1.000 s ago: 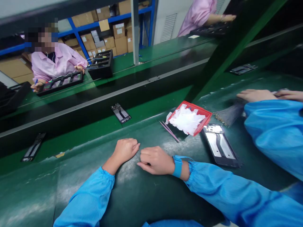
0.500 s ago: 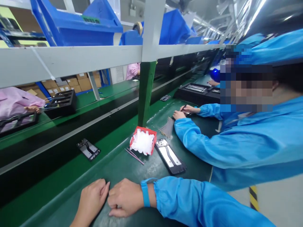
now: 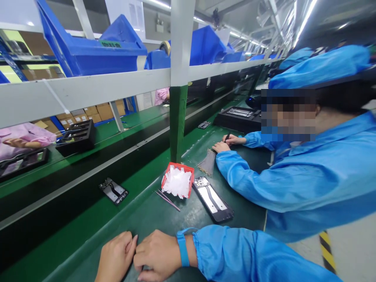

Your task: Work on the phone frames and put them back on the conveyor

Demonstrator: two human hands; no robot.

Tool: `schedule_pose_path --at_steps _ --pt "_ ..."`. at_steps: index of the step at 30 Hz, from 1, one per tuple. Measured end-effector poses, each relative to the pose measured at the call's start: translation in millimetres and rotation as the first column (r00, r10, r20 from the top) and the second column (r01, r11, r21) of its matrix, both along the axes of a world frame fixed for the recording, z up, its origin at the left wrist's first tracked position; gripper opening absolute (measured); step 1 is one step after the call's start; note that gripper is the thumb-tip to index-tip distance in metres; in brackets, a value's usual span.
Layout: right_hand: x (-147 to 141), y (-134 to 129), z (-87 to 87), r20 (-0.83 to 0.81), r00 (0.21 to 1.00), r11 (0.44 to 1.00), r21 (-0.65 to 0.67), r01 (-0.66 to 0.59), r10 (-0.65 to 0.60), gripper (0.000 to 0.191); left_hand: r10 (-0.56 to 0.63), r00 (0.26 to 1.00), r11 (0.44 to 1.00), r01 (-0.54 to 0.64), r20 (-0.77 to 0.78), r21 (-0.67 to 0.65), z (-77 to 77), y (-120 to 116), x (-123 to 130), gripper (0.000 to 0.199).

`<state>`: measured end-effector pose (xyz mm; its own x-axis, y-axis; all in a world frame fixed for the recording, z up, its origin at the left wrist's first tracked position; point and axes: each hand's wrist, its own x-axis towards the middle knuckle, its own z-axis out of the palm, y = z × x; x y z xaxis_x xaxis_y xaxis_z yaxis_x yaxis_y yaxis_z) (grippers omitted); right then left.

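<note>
My left hand (image 3: pixel 116 254) rests on the green bench at the bottom, its fingers curled into a loose fist. Beside it lies my right hand (image 3: pixel 160 252), also curled, with a blue band (image 3: pixel 183 248) around the wrist. Nothing shows in either hand. Ahead of them stands a red tray (image 3: pixel 192 181) full of white strips (image 3: pixel 178 181). A pair of tweezers (image 3: pixel 168 200) lies just left of the tray. Nearest to my right hand on the bench are phone housings (image 3: pixel 214 200), apparently stacked, the top one showing white panels and a dark ribbon.
On the lower green strip lies another phone part (image 3: pixel 113 191). A green-based post (image 3: pixel 178 121) rises behind the tray, under a shelf rail (image 3: pixel 117 84) with blue bins (image 3: pixel 96 51). At right, a co-worker in blue (image 3: pixel 293 180) handles something dark near thin metallic pieces (image 3: pixel 207 162).
The view has tilted up slightly, so the bench things sit lower. My hands keep their curled pose. Across the line, the pink-sleeved person's hand has shifted left.
</note>
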<state>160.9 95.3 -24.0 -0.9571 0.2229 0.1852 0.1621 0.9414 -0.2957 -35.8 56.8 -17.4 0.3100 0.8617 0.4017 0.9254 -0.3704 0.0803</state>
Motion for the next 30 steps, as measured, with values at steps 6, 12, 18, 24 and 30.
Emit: schedule_pose_path --at_steps 6,12,18,24,30 --pt "1.5 0.7 0.5 -0.008 1.0 1.0 -0.021 0.023 -0.023 0.038 -0.001 1.0 1.0 0.001 -0.017 0.009 -1.8 0.7 -0.2 0.045" --pt "1.7 0.3 -0.4 -0.021 0.999 1.0 -0.016 0.025 -0.025 0.038 0.013 1.0 0.999 -0.012 0.013 -0.046 -0.7 -0.3 0.2 0.045" --pt "1.0 0.5 2.4 0.0 1.0 0.999 -0.043 0.015 -0.015 0.036 0.044 0.998 0.996 -0.041 0.034 -0.081 0.8 0.5 0.2 0.045" --pt "0.3 1.1 5.1 -0.012 1.0 1.0 -0.022 0.016 -0.017 0.029 0.021 0.999 0.999 -0.019 0.048 -0.044 3.4 1.5 1.1 0.046" --pt "-0.5 2.1 3.9 -0.024 1.0 1.0 -0.008 0.009 -0.009 0.032 0.003 0.999 1.0 -0.003 0.037 -0.012 2.4 2.2 -0.4 0.046"
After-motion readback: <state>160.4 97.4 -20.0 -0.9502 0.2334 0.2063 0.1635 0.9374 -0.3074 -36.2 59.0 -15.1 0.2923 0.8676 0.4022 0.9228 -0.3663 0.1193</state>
